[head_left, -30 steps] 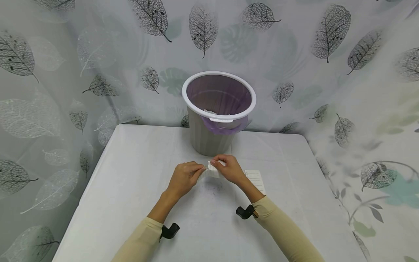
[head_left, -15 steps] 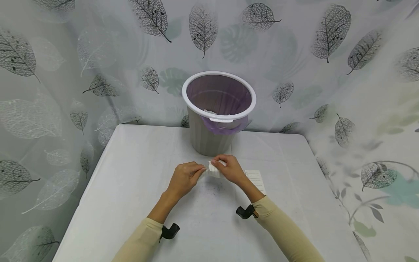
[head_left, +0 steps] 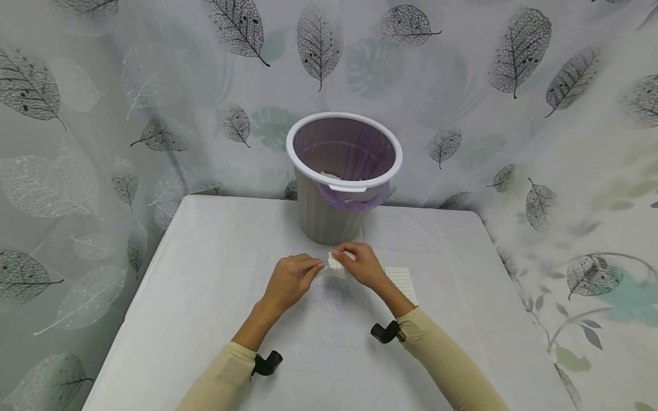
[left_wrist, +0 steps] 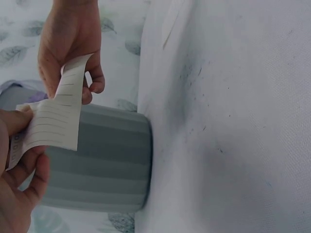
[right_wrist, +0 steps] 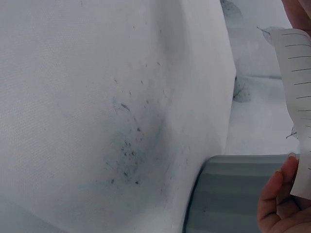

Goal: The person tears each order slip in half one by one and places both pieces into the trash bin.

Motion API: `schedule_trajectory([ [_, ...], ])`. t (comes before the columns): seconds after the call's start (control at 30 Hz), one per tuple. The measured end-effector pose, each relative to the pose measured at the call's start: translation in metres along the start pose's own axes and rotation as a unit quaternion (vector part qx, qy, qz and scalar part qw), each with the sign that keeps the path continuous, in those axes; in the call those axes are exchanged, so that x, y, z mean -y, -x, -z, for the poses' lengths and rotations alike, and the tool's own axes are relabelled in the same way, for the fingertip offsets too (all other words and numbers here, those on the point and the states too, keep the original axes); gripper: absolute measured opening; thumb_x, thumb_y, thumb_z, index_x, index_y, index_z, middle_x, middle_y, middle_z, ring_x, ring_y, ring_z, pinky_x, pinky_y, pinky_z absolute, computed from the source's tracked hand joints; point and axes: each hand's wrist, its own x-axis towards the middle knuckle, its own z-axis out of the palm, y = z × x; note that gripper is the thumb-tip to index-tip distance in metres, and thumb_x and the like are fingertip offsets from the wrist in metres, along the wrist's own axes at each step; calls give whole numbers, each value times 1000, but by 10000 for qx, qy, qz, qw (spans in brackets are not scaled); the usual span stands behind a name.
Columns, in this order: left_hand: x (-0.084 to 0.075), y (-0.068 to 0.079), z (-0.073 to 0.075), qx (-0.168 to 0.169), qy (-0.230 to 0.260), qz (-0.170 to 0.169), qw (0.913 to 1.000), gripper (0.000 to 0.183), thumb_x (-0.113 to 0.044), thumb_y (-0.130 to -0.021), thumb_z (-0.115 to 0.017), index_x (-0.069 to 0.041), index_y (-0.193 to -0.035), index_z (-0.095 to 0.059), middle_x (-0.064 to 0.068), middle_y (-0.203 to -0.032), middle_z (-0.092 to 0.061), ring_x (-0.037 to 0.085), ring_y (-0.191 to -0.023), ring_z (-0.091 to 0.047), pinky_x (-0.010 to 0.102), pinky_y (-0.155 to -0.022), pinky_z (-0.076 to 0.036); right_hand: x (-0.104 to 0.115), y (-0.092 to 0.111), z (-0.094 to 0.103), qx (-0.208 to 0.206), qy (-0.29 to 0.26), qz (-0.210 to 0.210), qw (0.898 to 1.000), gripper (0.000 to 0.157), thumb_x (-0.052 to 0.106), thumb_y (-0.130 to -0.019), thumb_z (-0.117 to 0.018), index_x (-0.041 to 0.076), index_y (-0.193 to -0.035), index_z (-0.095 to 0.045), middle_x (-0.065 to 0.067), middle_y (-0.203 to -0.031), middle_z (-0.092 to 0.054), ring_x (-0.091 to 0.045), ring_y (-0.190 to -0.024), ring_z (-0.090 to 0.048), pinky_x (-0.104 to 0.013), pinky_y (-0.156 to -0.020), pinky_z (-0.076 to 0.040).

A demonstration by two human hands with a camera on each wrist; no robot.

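Between both hands a lined slip of paper [head_left: 338, 266] is held up above the table, in front of the bin. My left hand [head_left: 289, 278] pinches its left end between thumb and fingers. The right hand [head_left: 361, 265] pinches the other end. In the left wrist view the paper [left_wrist: 53, 121] is bent, with a notch in its edge between the hands; whether it is torn there I cannot tell. Part of the paper [right_wrist: 299, 92] is cut off at the frame edge in the right wrist view. A second lined slip [head_left: 401, 283] lies on the table beside the right forearm.
A grey bin [head_left: 329, 214] with a white rim and purple liner stands at the table's back edge, with something pale inside. Small dark specks [right_wrist: 127, 148] dot the white tabletop [head_left: 205, 274] below the hands. A leaf-patterned curtain [head_left: 195, 103] surrounds the table.
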Motion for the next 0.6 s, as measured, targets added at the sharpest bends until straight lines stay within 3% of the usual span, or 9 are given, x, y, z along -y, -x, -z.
schedule_trajectory([
  [0.6,-3,-1,0,-30,13,-41,10000,3,-1,-92,-79,0,-93,-81,1,-81,-73,12,-66,-63,29,-60,-53,-3,0,2,-11,18,-165,9999,19,19,-103,-69,4,-97,-78,-4,-97,-75,-19,-88,-67,-39,-80,-55],
])
